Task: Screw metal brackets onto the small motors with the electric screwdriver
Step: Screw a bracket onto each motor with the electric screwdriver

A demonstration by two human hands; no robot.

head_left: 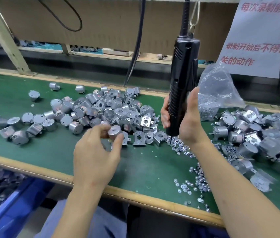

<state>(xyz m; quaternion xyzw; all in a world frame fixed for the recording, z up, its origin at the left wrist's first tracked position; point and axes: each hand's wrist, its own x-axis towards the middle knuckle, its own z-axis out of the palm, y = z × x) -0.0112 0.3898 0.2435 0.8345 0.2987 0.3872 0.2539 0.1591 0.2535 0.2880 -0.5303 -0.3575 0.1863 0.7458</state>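
while the left hand point(94, 152) closes its thumb and fingertips around one small silver cylindrical motor point(114, 133) just left of the frame's centre, the right hand point(190, 122) wraps firmly round the lower grip of the single black electric screwdriver point(182, 79) right of centre. whether the bracket beside the left thumb is also held cannot be told. the screwdriver stands upright, hung by a cable and clip from the top of the frame, with its bit pointing down over the nearest loose silver screws point(199, 179). these lie scattered on the green bench mat point(144, 169) from centre to lower right, too many to count.

two heaps of parts rest on the mat. the central heap point(111, 109) mixes dozens of motors with bent grey metal brackets point(138, 138), all touching and overlapping. the right-hand heap point(256, 133) runs to the frame's right edge. three lone motors point(54, 86) sit apart towards the upper left.

one clear plastic bag point(218, 90), with small metal pieces in its bottom, stands just behind the right hand. one blue plastic bin point(15, 194) of grey parts fills the lower left corner. one white sign with red characters point(259, 40) hangs at upper right.
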